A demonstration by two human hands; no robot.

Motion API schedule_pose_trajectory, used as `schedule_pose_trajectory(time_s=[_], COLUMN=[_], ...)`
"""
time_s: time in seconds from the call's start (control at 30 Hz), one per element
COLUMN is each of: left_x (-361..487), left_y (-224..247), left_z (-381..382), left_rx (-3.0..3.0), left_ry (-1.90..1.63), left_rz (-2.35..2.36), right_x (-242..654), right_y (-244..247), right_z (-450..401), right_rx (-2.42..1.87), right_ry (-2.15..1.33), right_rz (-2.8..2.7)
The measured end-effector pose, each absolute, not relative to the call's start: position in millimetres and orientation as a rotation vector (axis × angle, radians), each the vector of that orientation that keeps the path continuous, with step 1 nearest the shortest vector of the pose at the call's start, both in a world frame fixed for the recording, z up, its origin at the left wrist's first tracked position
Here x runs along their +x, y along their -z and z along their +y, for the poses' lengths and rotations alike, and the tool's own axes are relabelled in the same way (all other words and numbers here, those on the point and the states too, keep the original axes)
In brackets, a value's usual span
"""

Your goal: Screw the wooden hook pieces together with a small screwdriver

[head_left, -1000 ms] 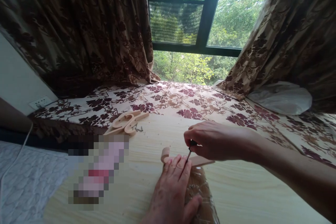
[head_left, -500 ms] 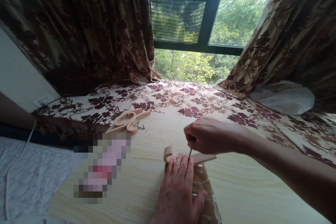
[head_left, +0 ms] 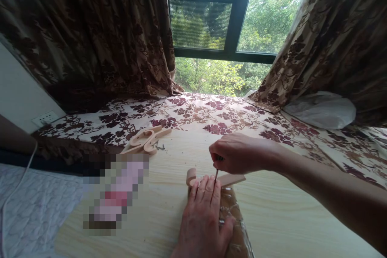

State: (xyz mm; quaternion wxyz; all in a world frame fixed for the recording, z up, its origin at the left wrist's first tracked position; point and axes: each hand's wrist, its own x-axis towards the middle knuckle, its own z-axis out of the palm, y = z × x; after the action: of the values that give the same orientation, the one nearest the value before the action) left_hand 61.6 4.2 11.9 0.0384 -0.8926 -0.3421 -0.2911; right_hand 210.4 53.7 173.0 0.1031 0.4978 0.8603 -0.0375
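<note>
now right hand clenched round a more upright screwdriver, left hand flat, fingers together on wooden piece

On the table, screws lie behind and left of the hook and package.

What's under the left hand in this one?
A curled wooden piece and a clear-wrapped brown package lie under the left hand. Part of the wood and much of the package's top are covered.

The wooden piece is tan, the package brown, the cloth maroon-flowered cream.
</note>
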Motion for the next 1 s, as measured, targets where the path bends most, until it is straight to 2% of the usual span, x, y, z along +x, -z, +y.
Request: schedule_pose_trajectory(time_s=[0.37,0.53,0.73,1.0], left_x=[61.6,61.8,60.9,61.5], left_y=[-15.0,-12.6,-12.9,-13.3], left_z=[3.3,4.5,3.9,6.4], left_rx=[-2.721,-2.718,-2.707,-2.672], left_ry=[0.892,0.824,0.709,0.702], left_rz=[-1.057,-1.017,-0.952,-0.923], right_x=[213.1,214.6,214.3,213.7], right_y=[-177.4,-175.4,-180.5,-176.0], right_z=[53.6,54.9,54.0,51.0], right_rx=[1.409,1.504,1.412,1.500], right_ry=[0.178,0.100,0.105,0.059], right_rz=[2.590,2.547,2.607,2.544])
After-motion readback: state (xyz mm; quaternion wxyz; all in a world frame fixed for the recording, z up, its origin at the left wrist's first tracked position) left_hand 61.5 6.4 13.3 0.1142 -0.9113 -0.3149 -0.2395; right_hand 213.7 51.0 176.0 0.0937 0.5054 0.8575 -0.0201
